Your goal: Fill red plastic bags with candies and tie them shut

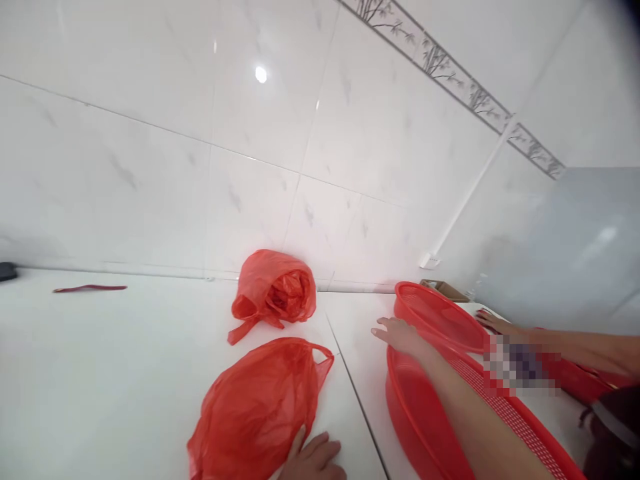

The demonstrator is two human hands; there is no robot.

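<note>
A red plastic bag (255, 407) lies spread on the white table, one handle loop pointing right. My left hand (313, 460), cut off by the bottom edge of the view, rests at its lower right edge. One finger touches the bag; the others are apart over the tabletop. My right arm reaches across the red plastic baskets (395, 400). At its end my right hand (400, 335) is open with fingers stretched left, above the near basket's far rim. I see nothing in it, and cannot tell whether it touches the rim.
A bundle of red plastic bags (275, 290) lies near the tiled wall. A thin dark red strip (90, 288) and a black object (7, 271) are at left. Another person's hand (493, 321) rests at right near a cardboard box (445, 290). A seam crosses the tabletop.
</note>
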